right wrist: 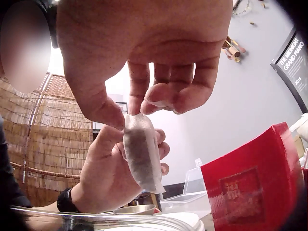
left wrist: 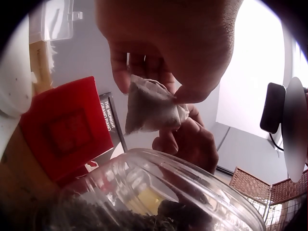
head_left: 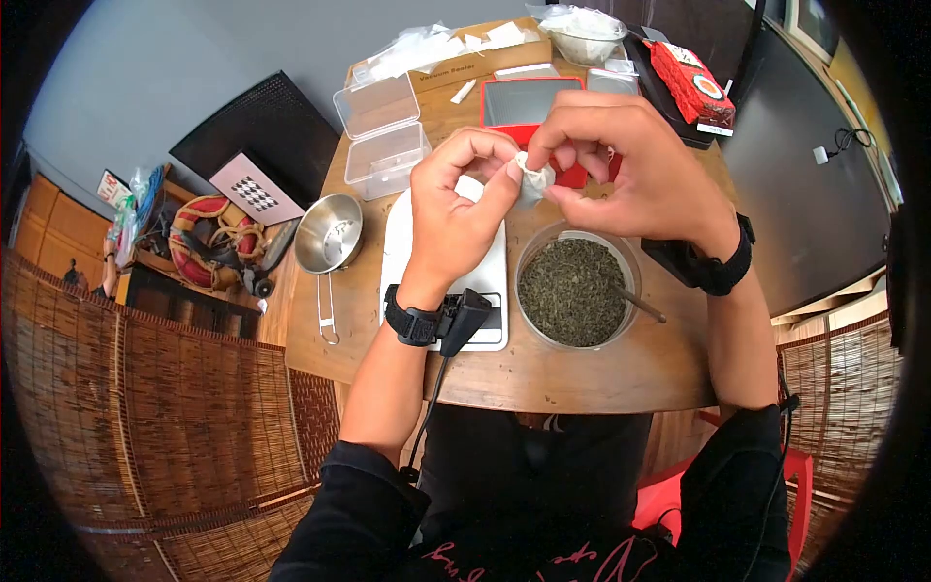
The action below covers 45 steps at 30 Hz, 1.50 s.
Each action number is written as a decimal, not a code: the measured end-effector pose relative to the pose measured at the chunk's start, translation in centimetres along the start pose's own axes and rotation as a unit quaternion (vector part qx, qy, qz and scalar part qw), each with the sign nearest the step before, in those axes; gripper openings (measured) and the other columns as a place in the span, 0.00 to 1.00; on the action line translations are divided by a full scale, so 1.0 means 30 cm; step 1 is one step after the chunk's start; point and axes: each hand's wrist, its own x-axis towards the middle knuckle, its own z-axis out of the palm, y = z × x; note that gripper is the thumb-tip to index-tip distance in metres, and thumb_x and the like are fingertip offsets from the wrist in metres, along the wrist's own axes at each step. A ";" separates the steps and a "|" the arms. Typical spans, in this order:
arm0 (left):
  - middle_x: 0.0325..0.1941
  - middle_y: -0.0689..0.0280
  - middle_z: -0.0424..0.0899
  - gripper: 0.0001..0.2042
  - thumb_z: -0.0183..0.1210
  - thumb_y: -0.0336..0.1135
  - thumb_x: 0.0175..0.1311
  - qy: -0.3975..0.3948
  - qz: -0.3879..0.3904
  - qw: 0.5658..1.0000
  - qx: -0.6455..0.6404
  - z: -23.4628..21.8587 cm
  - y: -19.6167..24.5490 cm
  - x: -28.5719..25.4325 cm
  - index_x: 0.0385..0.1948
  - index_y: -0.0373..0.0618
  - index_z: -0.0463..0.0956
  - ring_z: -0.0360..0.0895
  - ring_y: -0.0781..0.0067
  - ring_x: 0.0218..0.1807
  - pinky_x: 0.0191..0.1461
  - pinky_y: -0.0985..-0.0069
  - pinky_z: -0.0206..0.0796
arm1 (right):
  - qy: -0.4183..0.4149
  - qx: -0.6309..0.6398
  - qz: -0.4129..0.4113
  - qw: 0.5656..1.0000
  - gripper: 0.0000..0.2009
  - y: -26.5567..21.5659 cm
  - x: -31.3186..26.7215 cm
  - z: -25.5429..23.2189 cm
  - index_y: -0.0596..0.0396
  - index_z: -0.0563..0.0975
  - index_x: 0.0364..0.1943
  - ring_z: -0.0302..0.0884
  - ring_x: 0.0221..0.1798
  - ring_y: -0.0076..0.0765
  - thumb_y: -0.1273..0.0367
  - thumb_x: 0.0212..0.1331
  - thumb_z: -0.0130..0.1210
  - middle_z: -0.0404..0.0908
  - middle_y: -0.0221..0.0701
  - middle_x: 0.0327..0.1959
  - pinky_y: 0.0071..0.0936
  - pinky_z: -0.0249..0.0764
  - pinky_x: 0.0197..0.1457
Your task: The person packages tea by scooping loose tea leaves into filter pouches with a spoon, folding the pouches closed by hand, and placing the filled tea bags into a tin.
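Observation:
Both hands hold a small white tea bag (head_left: pixel 536 178) above the table, and dark filling shows through its thin paper in the wrist views. My left hand (head_left: pixel 456 209) pinches one side between thumb and fingers. At the bag's top edge, the right hand (head_left: pixel 635 165) pinches the paper with thumb and forefinger (right wrist: pixel 137 96). A clear round tub (head_left: pixel 580 345) of dried tea leaves (head_left: pixel 570 291) stands below the right hand, with a thin handle (head_left: pixel 648 307) sticking out. Beneath the left hand lies a white scale (head_left: pixel 398 242).
A steel pan (head_left: pixel 330 233) sits at the left. Behind the hands are an open clear plastic box (head_left: pixel 386 160), a red box (right wrist: pixel 240 187) and a cardboard carton (head_left: pixel 475 70). A bowl (head_left: pixel 587 44) and a red packet (head_left: pixel 690 82) stand at the back right.

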 end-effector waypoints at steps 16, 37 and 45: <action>0.40 0.66 0.84 0.11 0.56 0.40 0.77 -0.024 -0.079 0.990 -0.114 0.007 0.014 -0.007 0.45 0.40 0.75 0.82 0.82 0.41 0.40 0.79 0.80 | 0.046 0.015 -0.013 0.999 0.09 0.020 0.003 0.005 0.55 0.81 0.33 0.61 0.19 0.20 0.73 0.48 0.71 0.69 0.23 0.20 0.22 0.60 0.24; 0.36 0.71 0.83 0.14 0.53 0.42 0.79 -0.049 -0.083 0.986 -0.135 0.004 0.004 0.009 0.39 0.40 0.79 0.74 0.88 0.36 0.39 0.84 0.67 | 0.022 0.148 -0.057 0.987 0.03 0.010 -0.003 0.037 0.56 0.84 0.27 0.68 0.25 0.15 0.77 0.48 0.68 0.84 0.24 0.33 0.17 0.63 0.26; 0.30 0.71 0.82 0.17 0.54 0.46 0.79 -0.027 -0.098 0.987 -0.125 -0.002 -0.001 0.004 0.40 0.40 0.80 0.74 0.89 0.26 0.25 0.85 0.65 | 0.055 0.086 -0.083 0.991 0.06 -0.004 0.002 0.048 0.54 0.85 0.31 0.76 0.31 0.26 0.76 0.47 0.68 0.83 0.27 0.34 0.26 0.70 0.30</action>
